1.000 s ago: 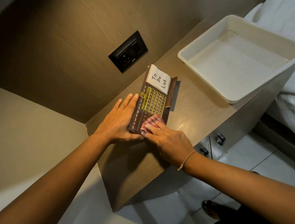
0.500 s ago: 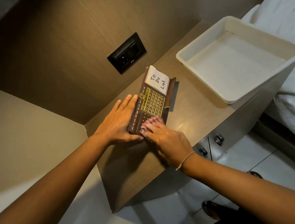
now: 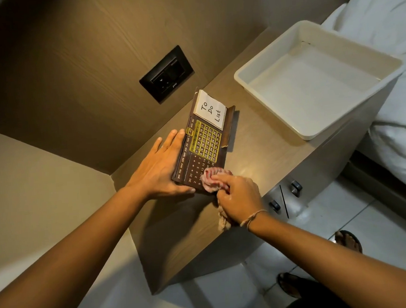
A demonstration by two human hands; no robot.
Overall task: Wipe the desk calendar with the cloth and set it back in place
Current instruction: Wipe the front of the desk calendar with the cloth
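Your left hand [image 3: 160, 168] is lying flat, fingers spread, bracing the dark brown wooden desk calendar [image 3: 205, 145]; your right hand [image 3: 239, 200] is bunching the red-checked cloth [image 3: 212, 178] against its near corner.

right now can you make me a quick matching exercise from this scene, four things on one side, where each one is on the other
Things:
1. cloth
2. to do list note
3. white tray
4. power socket

Places:
A. on the wood wall panel
B. far end of the desk calendar
C. on the cabinet top, bed side
D. bunched in the right hand, on the calendar's near end

Pairs: 1-D, 2-B, 3-C, 4-A
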